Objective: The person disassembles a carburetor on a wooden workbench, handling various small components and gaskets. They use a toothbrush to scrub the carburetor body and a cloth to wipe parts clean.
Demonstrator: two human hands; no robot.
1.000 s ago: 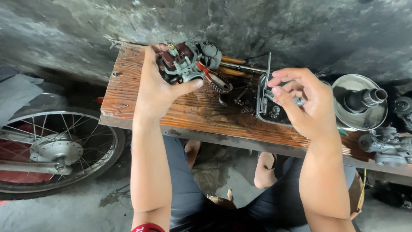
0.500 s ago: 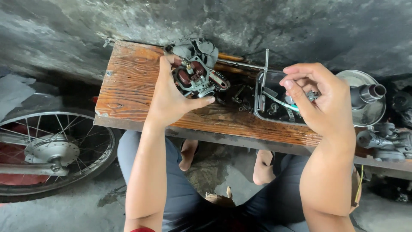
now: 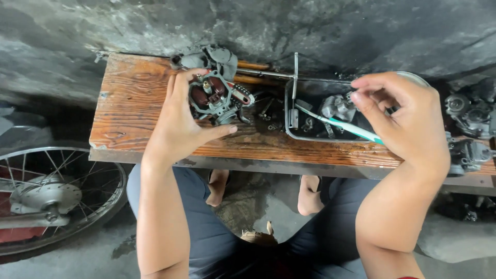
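1. No packages, cartons or wrappers show anywhere in the frame, from the upper left to the lower right.
2. No labels or stickers can be made out on any item in view.
3. No signs hang on the wall along the top.
4. No screens are visible.

bench (image 3: 134, 119): worn wood | on it: metal tray (image 3: 289, 135), screwdrivers (image 3: 253, 73), engine parts (image 3: 467, 116)

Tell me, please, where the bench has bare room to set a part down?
The wooden bench is bare at its left end, between its left edge and the left hand holding the carburetor. The middle by the metal tray and the right end are crowded with parts.
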